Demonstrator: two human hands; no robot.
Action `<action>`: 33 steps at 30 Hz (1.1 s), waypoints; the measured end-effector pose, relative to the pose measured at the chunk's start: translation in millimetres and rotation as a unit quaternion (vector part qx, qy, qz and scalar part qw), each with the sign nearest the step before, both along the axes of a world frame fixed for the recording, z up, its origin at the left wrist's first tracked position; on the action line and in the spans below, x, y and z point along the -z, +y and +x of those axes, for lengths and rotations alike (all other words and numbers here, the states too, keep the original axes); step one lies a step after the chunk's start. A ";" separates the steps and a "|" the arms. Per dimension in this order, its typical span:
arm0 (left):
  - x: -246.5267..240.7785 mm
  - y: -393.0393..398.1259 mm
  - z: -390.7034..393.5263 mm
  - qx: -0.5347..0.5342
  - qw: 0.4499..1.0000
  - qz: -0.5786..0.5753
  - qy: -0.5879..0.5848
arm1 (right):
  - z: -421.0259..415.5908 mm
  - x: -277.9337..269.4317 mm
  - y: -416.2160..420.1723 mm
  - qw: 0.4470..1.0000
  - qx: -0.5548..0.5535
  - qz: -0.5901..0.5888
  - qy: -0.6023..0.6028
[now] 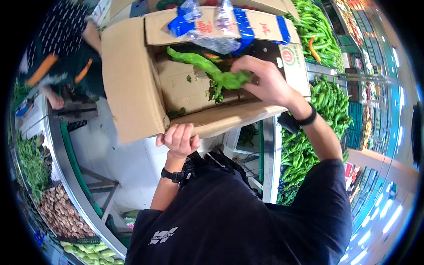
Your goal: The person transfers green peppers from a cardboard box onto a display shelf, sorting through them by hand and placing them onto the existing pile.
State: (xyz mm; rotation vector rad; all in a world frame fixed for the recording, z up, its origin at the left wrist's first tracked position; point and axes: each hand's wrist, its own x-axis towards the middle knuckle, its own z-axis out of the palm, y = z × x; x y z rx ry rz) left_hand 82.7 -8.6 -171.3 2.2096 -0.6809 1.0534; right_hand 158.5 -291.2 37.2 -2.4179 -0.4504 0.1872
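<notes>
An opened cardboard box point(127, 76) is before me, its flaps folded outward. My left hand point(179, 139) grips the near edge of the box by its left corner. Over the box's right part, my right hand point(265, 79) pinches one end of a long green pepper point(202, 64), slightly blurred. Beneath the pepper, a clump of wilted green peppers or leaves point(216, 91) shows on the box floor. Some reddish-green peppers point(213, 58) lie farther back, partly hidden by plastic and my hand. Another green scrap point(176, 112) rests at the near left inside corner.
Piles of green peppers point(326, 109) lie on the stall at right. At left, a metal-edged stall point(71, 165) bears brown mushroom-like produce point(64, 212) and leafy greens point(31, 162). Another person point(66, 29) stands at upper left. Blue tape and clear plastic point(215, 43) cling to the far flap.
</notes>
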 end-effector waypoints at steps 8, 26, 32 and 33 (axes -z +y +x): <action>-10.7 -2.6 0.2 -0.008 1.000 0.024 0.017 | -202.0 -37.8 -75.3 0.951 0.222 0.215 -0.026; -15.7 -12.6 1.5 -0.087 0.993 0.082 -0.009 | -574.3 75.8 -138.1 0.310 0.546 0.778 0.021; -6.9 -6.2 5.6 -0.133 0.985 0.106 -0.038 | -663.7 82.6 -206.1 0.342 0.777 0.528 0.024; -6.5 -7.8 7.9 -0.143 0.982 0.112 -0.050 | -680.3 82.2 -226.3 0.378 0.786 0.488 0.045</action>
